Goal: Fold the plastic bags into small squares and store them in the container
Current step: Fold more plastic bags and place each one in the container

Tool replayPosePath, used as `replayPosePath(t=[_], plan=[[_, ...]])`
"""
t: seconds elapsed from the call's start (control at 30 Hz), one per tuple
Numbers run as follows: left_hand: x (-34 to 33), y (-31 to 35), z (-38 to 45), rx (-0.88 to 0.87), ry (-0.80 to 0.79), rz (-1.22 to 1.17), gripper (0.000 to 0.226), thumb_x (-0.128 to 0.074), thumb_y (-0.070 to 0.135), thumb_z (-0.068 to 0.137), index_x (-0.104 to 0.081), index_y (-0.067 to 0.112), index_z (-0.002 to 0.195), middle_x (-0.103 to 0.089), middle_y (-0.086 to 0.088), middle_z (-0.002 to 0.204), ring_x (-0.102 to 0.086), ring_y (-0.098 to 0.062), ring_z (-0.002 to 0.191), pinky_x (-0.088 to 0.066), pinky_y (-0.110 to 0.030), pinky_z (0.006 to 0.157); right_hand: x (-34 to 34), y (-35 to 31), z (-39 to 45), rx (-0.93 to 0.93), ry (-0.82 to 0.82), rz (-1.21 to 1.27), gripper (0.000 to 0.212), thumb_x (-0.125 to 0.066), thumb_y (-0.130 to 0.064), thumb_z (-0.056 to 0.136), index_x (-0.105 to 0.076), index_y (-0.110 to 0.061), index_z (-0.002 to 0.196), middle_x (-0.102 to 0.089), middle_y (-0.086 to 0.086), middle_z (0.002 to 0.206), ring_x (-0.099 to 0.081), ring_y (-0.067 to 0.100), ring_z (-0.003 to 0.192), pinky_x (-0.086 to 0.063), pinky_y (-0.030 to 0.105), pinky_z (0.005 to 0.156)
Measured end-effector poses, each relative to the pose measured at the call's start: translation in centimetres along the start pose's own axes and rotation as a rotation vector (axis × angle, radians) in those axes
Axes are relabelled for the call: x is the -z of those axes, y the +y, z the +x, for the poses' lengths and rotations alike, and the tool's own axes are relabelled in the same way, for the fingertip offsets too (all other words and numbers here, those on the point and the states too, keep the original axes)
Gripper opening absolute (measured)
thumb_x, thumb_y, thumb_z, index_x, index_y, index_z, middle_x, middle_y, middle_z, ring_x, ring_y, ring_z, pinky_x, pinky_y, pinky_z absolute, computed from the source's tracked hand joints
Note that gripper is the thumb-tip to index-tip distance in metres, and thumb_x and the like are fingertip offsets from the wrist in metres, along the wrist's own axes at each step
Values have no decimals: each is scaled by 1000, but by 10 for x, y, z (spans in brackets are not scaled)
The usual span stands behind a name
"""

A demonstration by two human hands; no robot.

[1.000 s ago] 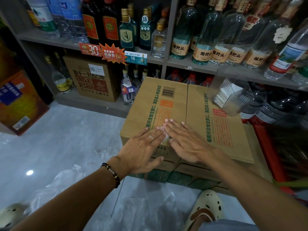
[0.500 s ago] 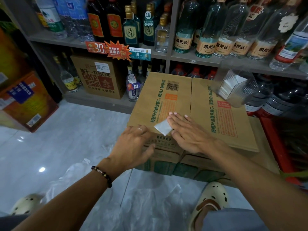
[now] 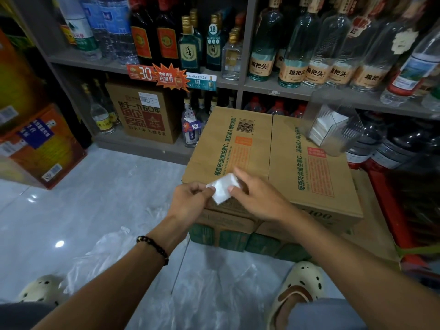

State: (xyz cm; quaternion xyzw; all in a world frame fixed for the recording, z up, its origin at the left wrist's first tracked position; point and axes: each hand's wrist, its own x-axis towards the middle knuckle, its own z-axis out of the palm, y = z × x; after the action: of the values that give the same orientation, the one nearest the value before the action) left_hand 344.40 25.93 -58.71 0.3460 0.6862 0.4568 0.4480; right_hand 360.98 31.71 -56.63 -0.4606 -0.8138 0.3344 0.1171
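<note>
Folded bag [image 3: 223,191] now lifted off box [image 3: 273,148].

Left hand [image 3: 190,198] and right hand [image 3: 256,198] each in a pinching grip.

Dark beaded bracelet [image 3: 153,249] on left wrist, cream perforated clogs [image 3: 300,285], bare forearms

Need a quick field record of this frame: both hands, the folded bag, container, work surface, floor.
left hand: pinches left corner of the folded bag
right hand: holds the bag's right edge, thumb on top
folded bag: small white square, held by both hands at the near edge of the box
work surface: cardboard box, closed flaps
container: clear plastic container on far right of the box top, folded white pieces inside
floor: loose plastic bags near the feet
</note>
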Motion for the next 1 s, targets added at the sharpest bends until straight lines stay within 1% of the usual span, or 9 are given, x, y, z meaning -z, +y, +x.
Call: replayPosePath(t=[0.13,0.27,0.47,0.57,0.63,0.73,0.87,0.93,1.0], plan=[[8,19,-4,-71,-171,-29,18,-67,16,91,-67,13,74,-66,-10,67,-53,-13,52,-40,-27,51,22,2,1,-198,34,526,67,-70,-24,91,-39,-10,149,-61,4,135,-58,11,115,-47,24,96],[1,41,-5,-131,-251,44,15,-66,18,92,-68,13,78,-65,-4,64,-54,-7,54,-40,-17,52,40,12,-7,-272,-50,848,20,-69,-7,88,-69,-5,107,-75,8,90,-68,15,77,-54,22,62],[-41,73,9,-240,-275,239,10,-67,21,91,-68,11,92,-67,-1,85,-64,-8,66,-51,-19,53,82,29,-20,-413,166,773,11,-67,-11,92,-71,-8,101,-72,8,79,-58,11,60,-39,23,51],[-77,86,31,-346,-263,340,10,-71,27,87,-63,22,91,-62,7,91,-64,-18,84,-57,-40,80,114,47,-25,-412,304,627,10,-59,-11,97,-69,-11,94,-71,6,74,-58,9,52,-38,21,45],[-104,99,47,-428,-259,456,22,-71,34,86,-59,29,103,-56,14,99,-60,-14,95,-52,-39,90,138,62,-26,-415,361,539,15,-56,-10,99,-68,-13,91,-68,5,69,-58,9,48,-38,21,43],[-142,125,72,-558,-294,653,48,-66,40,87,-45,38,130,-51,6,115,-56,-16,104,-48,-36,93,174,85,-27,-419,447,454,20,-57,-9,98,-67,-11,82,-65,10,65,-56,13,49,-39,18,42],[-193,156,109,-686,-294,809,69,-66,31,87,-26,42,141,-30,-7,151,-39,-28,135,-39,-41,106,220,108,-14,-408,564,420,21,-56,-8,99,-66,-1,81,-65,11,64,-55,17,52,-39,18,43],[-215,166,125,-693,-292,875,74,-69,27,85,-25,40,143,-19,-13,156,-32,-32,140,-37,-48,110,238,119,0,-412,594,379,21,-56,-8,99,-67,3,86,-67,13,64,-56,20,53,-41,21,42],[-232,172,137,-722,-273,947,67,-71,27,84,-35,33,140,-27,-12,150,-39,-33,134,-40,-49,106,251,131,16,-422,600,330,21,-56,-8,98,-68,-1,82,-68,21,71,-58,22,54,-41,21,40]])
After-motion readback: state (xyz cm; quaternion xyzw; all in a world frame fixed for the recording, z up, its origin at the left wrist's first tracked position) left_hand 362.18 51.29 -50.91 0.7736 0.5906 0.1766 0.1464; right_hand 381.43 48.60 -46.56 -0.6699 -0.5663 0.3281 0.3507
